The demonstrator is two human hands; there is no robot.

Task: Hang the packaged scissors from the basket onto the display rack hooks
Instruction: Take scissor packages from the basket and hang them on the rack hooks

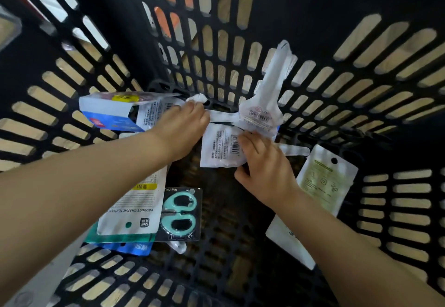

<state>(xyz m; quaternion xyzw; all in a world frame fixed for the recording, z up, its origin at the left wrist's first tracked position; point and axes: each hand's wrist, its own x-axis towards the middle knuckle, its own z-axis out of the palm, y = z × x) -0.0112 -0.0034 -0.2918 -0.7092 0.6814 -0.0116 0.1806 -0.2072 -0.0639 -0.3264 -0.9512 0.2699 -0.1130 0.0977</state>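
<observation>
Inside the black slotted basket (361, 71), a white scissors packet (221, 148) is pinched by the right hand (267, 162), fingers curled on its barcode edge. Another white packet (262, 111) is gripped by the left hand (183, 128). A teal-handled scissors pack (179, 213) lies on the basket floor.

A: The basket (240, 1) looks like matt black plastic, moulded in slats, with pale wood-look floor showing through the gaps.

B: And the white packs (222, 145) near the centre?

A: Thin glossy film, crinkled, with printed paper-like labels. At seven o'clock, the mint scissors (178, 213) have smooth plastic handles under a clear shiny blister.

B: The pouch at four o'clock?

A: The pale green pouch (322, 184) looks matt, smooth, lightly frosted.
</observation>
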